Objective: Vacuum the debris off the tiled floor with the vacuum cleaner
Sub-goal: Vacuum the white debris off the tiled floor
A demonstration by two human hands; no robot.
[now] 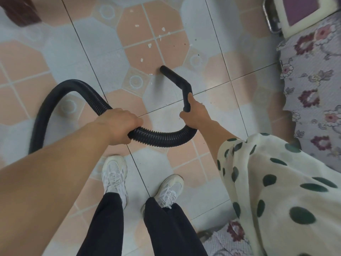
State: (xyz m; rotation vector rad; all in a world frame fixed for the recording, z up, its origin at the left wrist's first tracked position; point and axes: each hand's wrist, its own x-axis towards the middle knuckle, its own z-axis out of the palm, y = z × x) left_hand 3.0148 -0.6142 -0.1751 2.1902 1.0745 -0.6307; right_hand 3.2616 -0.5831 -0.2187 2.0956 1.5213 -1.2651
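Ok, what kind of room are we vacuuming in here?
Probably a home bedroom or living room: patterned tiled floor, a floral fabric cover draped over something at the right, and a household vacuum hose.

Open floor (103, 58) ahead; floral bedding (313, 93) crowds right

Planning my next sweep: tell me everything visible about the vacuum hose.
The vacuum hose is black and ribbed, and looks like flexible plastic. It arcs up from the left edge of the view, dips between the hands, and joins a smooth, rigid bent tube. The tube's tip is down at the tiled floor, with white debris scattered just beyond it. The left hand grips the ribbed part. The right hand grips the tube's lower end.
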